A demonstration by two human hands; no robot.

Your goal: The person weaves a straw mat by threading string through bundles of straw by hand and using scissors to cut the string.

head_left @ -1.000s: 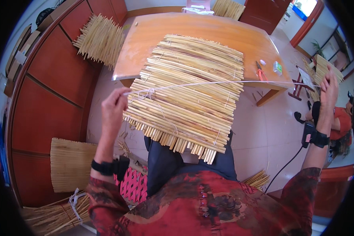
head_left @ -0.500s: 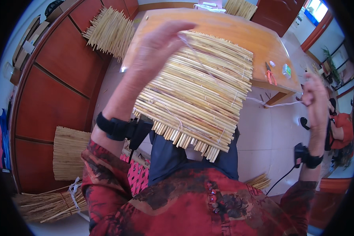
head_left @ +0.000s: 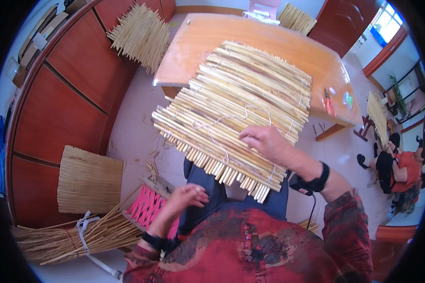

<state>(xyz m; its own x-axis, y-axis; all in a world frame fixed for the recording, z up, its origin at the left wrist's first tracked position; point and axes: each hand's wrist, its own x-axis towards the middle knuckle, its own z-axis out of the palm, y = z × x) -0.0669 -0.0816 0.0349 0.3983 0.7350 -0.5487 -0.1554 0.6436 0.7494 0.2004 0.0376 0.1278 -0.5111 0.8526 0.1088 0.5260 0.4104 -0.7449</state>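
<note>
A mat of pale reed stalks (head_left: 250,94), tied in rows with thin string, slopes from the wooden table down to my lap. Loose white string (head_left: 217,121) lies in curves across its near half. My right hand (head_left: 268,143) is over the mat's near right part, thumb and fingers drawn together; whatever they may hold is hidden. Left of the mat's near edge, my left hand (head_left: 189,196) hovers beside my thigh with loosely bent fingers and nothing visible in it. The stalk ends along the near edge are uneven.
Orange-handled pliers (head_left: 329,103) and a small green-and-white box (head_left: 347,99) lie on the wooden table (head_left: 189,40). At left are a tied reed bundle (head_left: 56,240), a pink-strapped stool (head_left: 146,206) and another mat (head_left: 89,181). Another person (head_left: 403,172) sits at far right.
My left hand has come down from above the mat to beside my thigh. From far right, my right hand has moved in over the mat. The string, stretched out before, now lies slack.
</note>
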